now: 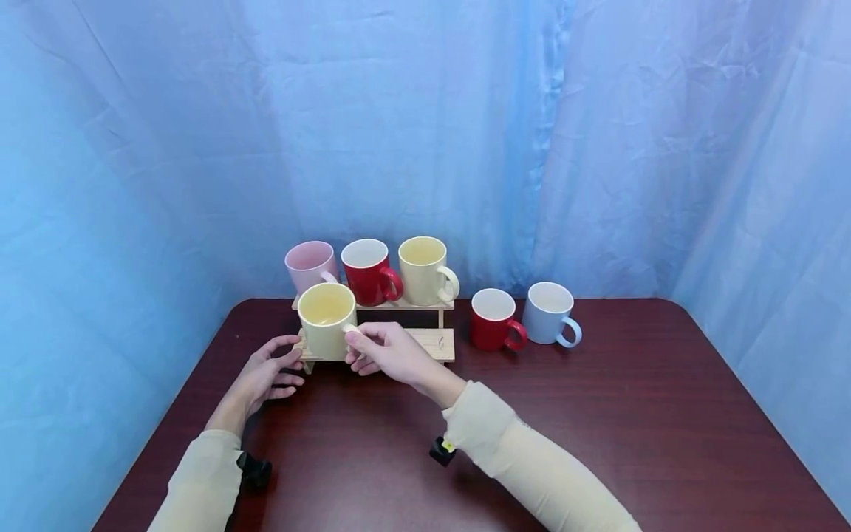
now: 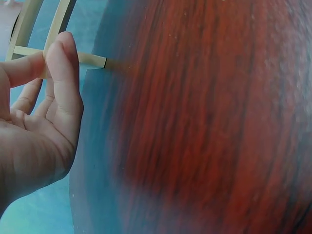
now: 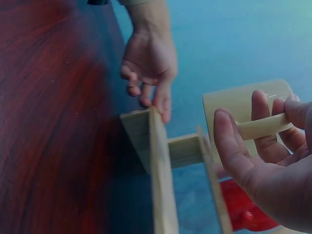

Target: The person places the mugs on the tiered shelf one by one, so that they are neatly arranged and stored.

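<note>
A pale yellow mug (image 1: 323, 332) is held upright above the left part of the lower shelf of a two-tier wooden rack (image 1: 435, 342). My right hand (image 1: 394, 356) grips its handle; the right wrist view shows fingers hooked through the handle of the mug (image 3: 228, 105) and a gap between mug and front board. At the rack's left end, my left hand (image 1: 267, 375) pinches the lower shelf between thumb and fingers. A pink mug (image 1: 309, 264), a red mug (image 1: 367, 284) and another yellow mug (image 1: 420, 281) stand on the upper shelf.
Right of the rack, a second red mug (image 1: 488, 329) and a light blue mug (image 1: 541, 321) stand side by side on the dark wooden table (image 1: 598, 421). Blue curtains (image 1: 412, 133) hang behind the table and along both sides.
</note>
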`<state>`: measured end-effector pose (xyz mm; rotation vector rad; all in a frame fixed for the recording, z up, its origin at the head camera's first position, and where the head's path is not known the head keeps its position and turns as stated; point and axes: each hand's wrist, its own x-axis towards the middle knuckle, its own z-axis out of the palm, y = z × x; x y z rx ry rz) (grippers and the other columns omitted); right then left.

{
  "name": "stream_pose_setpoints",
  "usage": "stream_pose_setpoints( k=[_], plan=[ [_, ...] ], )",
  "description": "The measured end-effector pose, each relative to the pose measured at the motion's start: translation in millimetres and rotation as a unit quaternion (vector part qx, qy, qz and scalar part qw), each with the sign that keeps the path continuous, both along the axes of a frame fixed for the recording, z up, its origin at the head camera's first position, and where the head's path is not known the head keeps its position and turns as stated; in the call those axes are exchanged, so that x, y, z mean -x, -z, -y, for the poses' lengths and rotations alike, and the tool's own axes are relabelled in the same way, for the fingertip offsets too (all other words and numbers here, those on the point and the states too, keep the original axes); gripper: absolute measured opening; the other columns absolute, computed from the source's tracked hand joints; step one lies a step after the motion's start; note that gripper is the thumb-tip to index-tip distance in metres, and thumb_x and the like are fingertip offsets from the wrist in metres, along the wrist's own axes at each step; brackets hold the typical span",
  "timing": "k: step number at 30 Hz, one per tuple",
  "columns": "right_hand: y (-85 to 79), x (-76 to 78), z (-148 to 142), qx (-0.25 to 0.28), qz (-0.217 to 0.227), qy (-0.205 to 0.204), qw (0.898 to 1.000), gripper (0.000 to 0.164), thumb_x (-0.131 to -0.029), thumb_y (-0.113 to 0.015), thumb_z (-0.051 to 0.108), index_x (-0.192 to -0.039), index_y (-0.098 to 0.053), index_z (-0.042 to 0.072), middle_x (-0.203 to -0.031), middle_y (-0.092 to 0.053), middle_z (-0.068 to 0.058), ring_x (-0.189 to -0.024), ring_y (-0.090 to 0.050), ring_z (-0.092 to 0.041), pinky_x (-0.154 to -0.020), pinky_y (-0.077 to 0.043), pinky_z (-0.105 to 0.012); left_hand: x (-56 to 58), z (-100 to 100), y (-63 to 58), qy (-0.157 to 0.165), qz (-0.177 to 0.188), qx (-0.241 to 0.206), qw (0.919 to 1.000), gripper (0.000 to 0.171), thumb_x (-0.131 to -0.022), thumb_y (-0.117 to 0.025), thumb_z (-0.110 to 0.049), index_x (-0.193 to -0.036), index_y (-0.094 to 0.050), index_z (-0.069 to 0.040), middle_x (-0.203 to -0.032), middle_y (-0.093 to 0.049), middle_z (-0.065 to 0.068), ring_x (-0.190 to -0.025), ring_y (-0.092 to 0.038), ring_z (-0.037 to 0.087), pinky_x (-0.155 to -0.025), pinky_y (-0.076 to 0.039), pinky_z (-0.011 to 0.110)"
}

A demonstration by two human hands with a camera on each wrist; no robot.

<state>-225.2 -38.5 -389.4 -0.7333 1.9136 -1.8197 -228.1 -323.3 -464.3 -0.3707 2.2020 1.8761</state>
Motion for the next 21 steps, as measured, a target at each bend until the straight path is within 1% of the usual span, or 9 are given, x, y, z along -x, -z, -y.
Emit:
stream_pose_setpoints(
  k=[4, 6, 7, 8, 9, 12, 14, 16, 21],
  plan=[
    [12.9, 3.0, 13, -0.015, -0.001, 0.000, 1.000, 0.026, -0.104, -0.061, 0.026, -0.113, -0.069, 0.003, -0.099, -0.068, -0.026, -0.088, -0.071, -0.036, -0.077, -0.061, -0.036, 0.0, 0, 1.1, 0.000, -0.003, 0.010, 0.9999, 0.060, -0.100, -0.064, -0.040, -0.150, -0.039, -0.020, -0.110, -0.062, 0.011, -0.078, -0.071, 0.021, -0.066, -0.061, 0.034],
    [18.6, 4.8, 18, -0.024, 0.002, 0.000, 1.000, 0.025, -0.103, -0.062, 0.027, -0.112, -0.070, 0.006, -0.096, -0.069, -0.023, -0.090, -0.070, -0.040, -0.076, -0.061, -0.035, 0.2, -1, 1.8, -0.001, -0.004, 0.015, 0.9999, 0.061, -0.100, -0.065, -0.041, -0.151, -0.038, -0.019, -0.110, -0.062, 0.012, -0.078, -0.071, 0.020, -0.067, -0.061, 0.034],
    [21.4, 5.8, 20, -0.028, 0.004, 0.001, 1.000, 0.024, -0.103, -0.062, 0.027, -0.112, -0.070, 0.006, -0.094, -0.069, -0.021, -0.089, -0.070, -0.039, -0.075, -0.061, -0.035, -0.1, 0, 2.4, -0.002, -0.004, 0.015, 0.9999, 0.061, -0.100, -0.064, -0.040, -0.151, -0.038, -0.018, -0.110, -0.062, 0.012, -0.079, -0.071, 0.020, -0.067, -0.061, 0.034],
    [24.0, 6.9, 22, -0.031, 0.006, 0.003, 0.999, 0.024, -0.103, -0.062, 0.028, -0.112, -0.070, 0.007, -0.095, -0.069, -0.022, -0.089, -0.070, -0.039, -0.075, -0.061, -0.034, -0.1, 0, 2.9, -0.003, -0.004, 0.014, 0.9999, 0.060, -0.101, -0.064, -0.040, -0.151, -0.038, -0.018, -0.110, -0.062, 0.012, -0.079, -0.071, 0.020, -0.067, -0.061, 0.033],
    [26.3, 8.0, 23, -0.033, 0.008, 0.007, 0.999, 0.024, -0.103, -0.063, 0.027, -0.111, -0.070, 0.007, -0.093, -0.069, -0.020, -0.086, -0.071, -0.037, -0.074, -0.061, -0.034, -0.2, 0, 3.1, -0.003, -0.005, 0.013, 0.9999, 0.060, -0.101, -0.064, -0.039, -0.151, -0.038, -0.018, -0.110, -0.062, 0.012, -0.079, -0.071, 0.020, -0.067, -0.061, 0.033],
    [31.9, 11.3, 26, -0.033, 0.014, 0.017, 0.999, 0.024, -0.103, -0.063, 0.026, -0.112, -0.070, 0.005, -0.093, -0.069, -0.022, -0.083, -0.071, -0.035, -0.073, -0.061, -0.035, 0.2, 0, 2.9, -0.004, -0.005, 0.006, 1.0000, 0.059, -0.100, -0.065, -0.039, -0.150, -0.040, -0.019, -0.110, -0.061, 0.012, -0.077, -0.071, 0.019, -0.067, -0.061, 0.033],
    [34.8, 12.6, 27, -0.033, 0.016, 0.025, 0.999, 0.024, -0.103, -0.063, 0.025, -0.111, -0.070, 0.004, -0.095, -0.068, -0.026, -0.082, -0.071, -0.036, -0.073, -0.061, -0.036, 0.4, 0, 2.5, -0.004, -0.004, 0.000, 1.0000, 0.059, -0.099, -0.066, -0.039, -0.149, -0.041, -0.020, -0.109, -0.061, 0.011, -0.076, -0.071, 0.019, -0.066, -0.061, 0.033],
    [37.1, 13.7, 27, -0.034, 0.015, 0.033, 0.999, 0.023, -0.103, -0.063, 0.025, -0.109, -0.070, 0.003, -0.094, -0.069, -0.025, -0.081, -0.070, -0.034, -0.073, -0.061, -0.036, 0.2, 0, 2.1, -0.004, -0.003, -0.003, 1.0000, 0.059, -0.099, -0.067, -0.040, -0.148, -0.041, -0.020, -0.108, -0.061, 0.011, -0.075, -0.070, 0.019, -0.066, -0.061, 0.033],
    [39.2, 15.5, 29, -0.045, 0.010, 0.048, 0.998, 0.023, -0.102, -0.064, 0.027, -0.109, -0.072, 0.007, -0.090, -0.070, -0.017, -0.083, -0.071, -0.036, -0.071, -0.061, -0.035, -0.1, 0, 2.0, -0.004, -0.003, -0.003, 1.0000, 0.060, -0.098, -0.067, -0.041, -0.148, -0.042, -0.020, -0.107, -0.061, 0.011, -0.075, -0.070, 0.019, -0.065, -0.061, 0.032]
  ],
)
